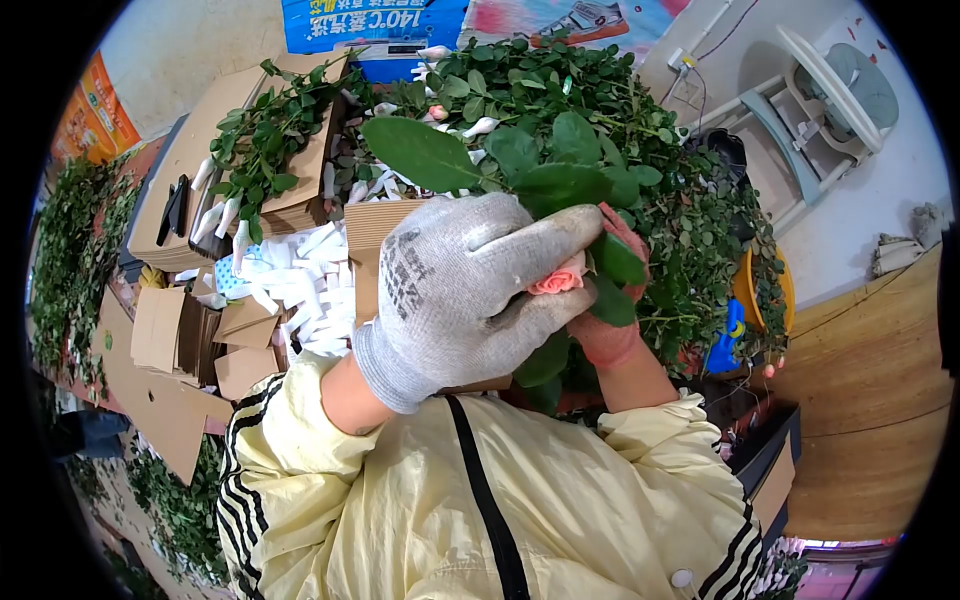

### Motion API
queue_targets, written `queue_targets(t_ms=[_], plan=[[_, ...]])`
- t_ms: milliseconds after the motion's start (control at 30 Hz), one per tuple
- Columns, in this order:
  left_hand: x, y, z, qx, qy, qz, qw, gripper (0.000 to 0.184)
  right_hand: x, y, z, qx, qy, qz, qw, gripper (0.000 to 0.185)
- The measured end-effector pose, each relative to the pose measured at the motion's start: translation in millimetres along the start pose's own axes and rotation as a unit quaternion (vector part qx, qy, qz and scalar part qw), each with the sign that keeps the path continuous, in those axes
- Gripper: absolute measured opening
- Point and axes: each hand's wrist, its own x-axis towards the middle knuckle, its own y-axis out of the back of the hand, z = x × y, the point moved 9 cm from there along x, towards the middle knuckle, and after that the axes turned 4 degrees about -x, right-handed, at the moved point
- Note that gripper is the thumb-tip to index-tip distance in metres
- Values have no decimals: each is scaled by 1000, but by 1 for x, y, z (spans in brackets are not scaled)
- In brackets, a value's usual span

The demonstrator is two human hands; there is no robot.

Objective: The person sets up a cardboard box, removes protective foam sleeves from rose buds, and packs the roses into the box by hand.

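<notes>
In the middle of the head view, my left hand (465, 285), in a grey knit glove, has its fingers closed around a pink rose (563, 276). The bloom shows between the fingers, with green leaves (565, 187) spreading above and beside it. My right hand (608, 340), in a reddish glove, is behind the leaves on the rose's right side. Its fingers are mostly hidden, so what they grip does not show. Below and to the left of the left hand lies a pile of white sleeves (318, 290).
Leafy rose stems (680, 220) are heaped behind my hands. At left are stacked cardboard pieces (165, 325) and sleeved rose heads (228, 215) beside a black tool (172, 210). A yellow basin (745, 295) with a blue object (727, 345) stands right, near a high chair (815, 120).
</notes>
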Motion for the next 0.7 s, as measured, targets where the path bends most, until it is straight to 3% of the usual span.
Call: queue_targets(t_ms=[33, 133, 333, 433, 467, 567, 667, 700], plan=[[0, 0, 1, 2, -6, -2, 1000, 39, 0, 3, -7, -21, 36, 17, 999, 46], [2, -1, 4, 36, -2, -20, 999, 34, -16, -14, 24, 63, -132, -51, 988, 49], [0, 6, 0, 14, -13, 22, 1000, 32, -10, -7, 10, 95, -62, -12, 994, 55], [2, 0, -5, 7, 36, -1, 999, 37, -8, -4, 16, 53, -84, 18, 995, 46], [3, 1, -6, 6, 35, -3, 999, 37, 2, -3, 11, 36, -30, 5, 999, 41], [7, 10, -6, 10, -59, -33, 998, 52, 20, 6, -1, 13, 30, -25, 999, 34], [15, 19, -3, -12, -100, -39, 994, 49, 28, 13, 1, 99, -1, -26, 995, 32], [17, 18, -6, -11, -100, -39, 994, 49, 21, 5, 15, 119, -68, -44, 990, 32]])
